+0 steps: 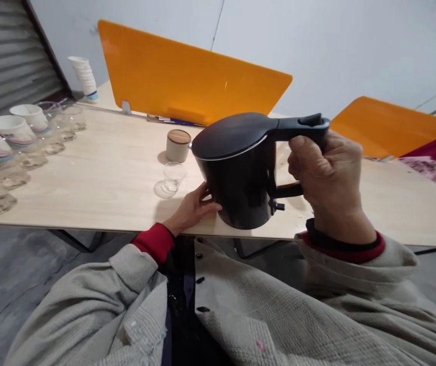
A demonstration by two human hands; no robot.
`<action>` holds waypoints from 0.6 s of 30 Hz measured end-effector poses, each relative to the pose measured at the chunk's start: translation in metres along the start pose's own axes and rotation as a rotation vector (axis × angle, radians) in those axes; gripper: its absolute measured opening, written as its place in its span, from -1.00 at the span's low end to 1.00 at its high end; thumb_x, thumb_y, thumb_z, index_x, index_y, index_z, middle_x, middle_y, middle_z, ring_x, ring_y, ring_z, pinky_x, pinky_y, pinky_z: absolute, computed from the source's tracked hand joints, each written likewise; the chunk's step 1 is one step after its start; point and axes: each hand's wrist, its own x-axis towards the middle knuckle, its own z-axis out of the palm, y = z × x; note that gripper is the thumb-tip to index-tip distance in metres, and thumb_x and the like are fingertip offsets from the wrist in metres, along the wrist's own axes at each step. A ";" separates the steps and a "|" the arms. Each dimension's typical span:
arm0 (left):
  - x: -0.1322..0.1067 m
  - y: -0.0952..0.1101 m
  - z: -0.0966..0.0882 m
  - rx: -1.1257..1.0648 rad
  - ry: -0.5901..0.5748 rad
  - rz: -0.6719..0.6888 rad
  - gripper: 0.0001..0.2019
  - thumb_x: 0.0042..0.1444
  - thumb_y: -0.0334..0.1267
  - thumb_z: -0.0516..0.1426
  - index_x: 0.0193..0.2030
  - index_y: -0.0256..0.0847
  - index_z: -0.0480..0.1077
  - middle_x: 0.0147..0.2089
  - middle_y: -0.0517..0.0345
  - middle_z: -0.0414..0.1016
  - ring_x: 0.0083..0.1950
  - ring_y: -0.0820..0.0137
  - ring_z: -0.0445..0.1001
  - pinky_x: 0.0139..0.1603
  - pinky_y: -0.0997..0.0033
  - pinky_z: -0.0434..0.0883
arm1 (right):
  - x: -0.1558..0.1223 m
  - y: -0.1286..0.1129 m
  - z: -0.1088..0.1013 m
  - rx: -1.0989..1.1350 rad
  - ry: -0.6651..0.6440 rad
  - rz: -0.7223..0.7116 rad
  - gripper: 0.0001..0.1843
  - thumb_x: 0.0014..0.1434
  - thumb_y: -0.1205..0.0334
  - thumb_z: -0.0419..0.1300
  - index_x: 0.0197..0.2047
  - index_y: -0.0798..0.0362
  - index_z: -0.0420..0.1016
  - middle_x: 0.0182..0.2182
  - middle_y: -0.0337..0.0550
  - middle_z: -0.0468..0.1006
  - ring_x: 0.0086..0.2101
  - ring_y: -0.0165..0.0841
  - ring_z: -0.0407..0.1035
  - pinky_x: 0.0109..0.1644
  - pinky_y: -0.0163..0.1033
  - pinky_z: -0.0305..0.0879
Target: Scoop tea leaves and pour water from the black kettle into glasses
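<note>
A black electric kettle [240,190] with a domed lid is in front of me, over the front edge of the light wooden table [103,178]. My right hand [326,180] is wrapped around the kettle's black handle. My left hand [191,209] rests against the lower side of the kettle, fingers extended and not closed around it. Just left of the kettle stand a small clear glass [173,176] and a white jar with a wooden lid [178,145]. The kettle's base is hidden from the table by the angle, so contact cannot be judged.
Several white cups [11,129] and clear glasses [30,157] line the table's left side. A stack of paper cups [85,77] stands at the far left corner. Orange panels [191,71] rise along the back edge, with a shutter [7,56] and wall behind.
</note>
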 end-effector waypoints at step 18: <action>0.000 -0.010 0.001 -0.041 -0.010 -0.015 -0.16 0.12 0.20 0.47 0.42 -0.21 0.44 0.38 -0.25 0.61 0.41 -0.10 0.57 0.49 -0.21 0.46 | 0.030 -0.021 0.023 -0.186 -0.158 0.039 -0.51 0.33 0.19 0.38 -0.58 -0.01 0.31 -0.72 -0.44 0.21 -0.65 -0.56 0.04 -0.55 -0.32 -0.05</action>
